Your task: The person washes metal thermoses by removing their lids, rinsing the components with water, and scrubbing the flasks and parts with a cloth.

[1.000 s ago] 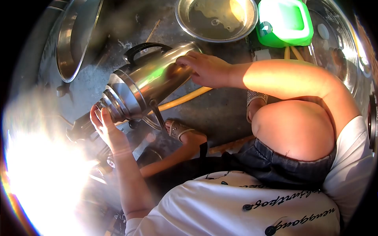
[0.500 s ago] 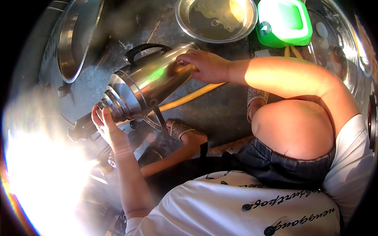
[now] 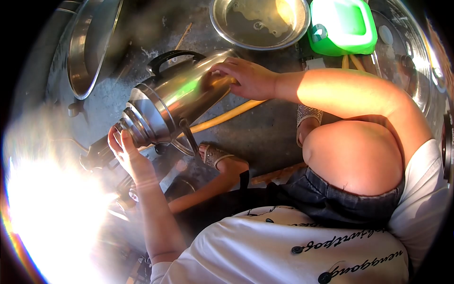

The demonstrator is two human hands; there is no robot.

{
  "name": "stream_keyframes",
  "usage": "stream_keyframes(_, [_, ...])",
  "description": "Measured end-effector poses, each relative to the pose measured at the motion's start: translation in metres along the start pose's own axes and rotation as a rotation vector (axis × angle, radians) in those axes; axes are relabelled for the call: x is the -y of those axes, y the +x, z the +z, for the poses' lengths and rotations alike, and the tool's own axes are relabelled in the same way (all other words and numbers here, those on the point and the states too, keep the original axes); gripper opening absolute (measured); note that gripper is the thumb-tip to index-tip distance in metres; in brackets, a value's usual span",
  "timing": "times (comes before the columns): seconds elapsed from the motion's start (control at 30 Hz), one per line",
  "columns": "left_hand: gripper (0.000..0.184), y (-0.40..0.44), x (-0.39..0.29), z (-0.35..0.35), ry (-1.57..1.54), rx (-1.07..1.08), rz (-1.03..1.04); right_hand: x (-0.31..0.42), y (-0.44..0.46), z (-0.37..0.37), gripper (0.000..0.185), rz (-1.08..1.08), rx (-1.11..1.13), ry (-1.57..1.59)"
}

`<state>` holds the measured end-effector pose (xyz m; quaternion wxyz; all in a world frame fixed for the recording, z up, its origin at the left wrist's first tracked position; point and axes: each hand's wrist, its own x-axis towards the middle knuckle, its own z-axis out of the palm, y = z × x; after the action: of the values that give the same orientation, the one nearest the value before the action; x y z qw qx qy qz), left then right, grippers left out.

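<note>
A shiny metal thermos flask (image 3: 182, 92) lies tilted across the middle of the view, its stepped neck toward the lower left. It has a black handle on its upper side and a second loop handle below the shoulder. My left hand (image 3: 131, 158) is closed at the neck end, fingers and thumb around the rim. Curled fingers of my right hand (image 3: 248, 78) press on the flask's body near its base. The flask's mouth is partly hidden by my left fingers.
A metal basin (image 3: 218, 33) holding cloudy liquid stands at the top, beside a bright green plastic container (image 3: 321, 45). A yellow hose (image 3: 231, 113) runs behind the flask. A large metal pan (image 3: 78, 61) is at the upper left. Strong glare covers the lower left.
Almost nothing differs. The flask and both hands keep their hold, with only a very slight shift of the view.
</note>
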<state>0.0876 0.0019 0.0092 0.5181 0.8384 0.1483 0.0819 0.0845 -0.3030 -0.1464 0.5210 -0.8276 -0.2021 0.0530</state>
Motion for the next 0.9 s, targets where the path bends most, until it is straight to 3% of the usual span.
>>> stream_keyframes(0.9, [0.059, 0.001, 0.002, -0.002, 0.004, 0.011, -0.009, -0.002, 0.0, 0.002, 0.062, 0.034, 0.041, 0.03])
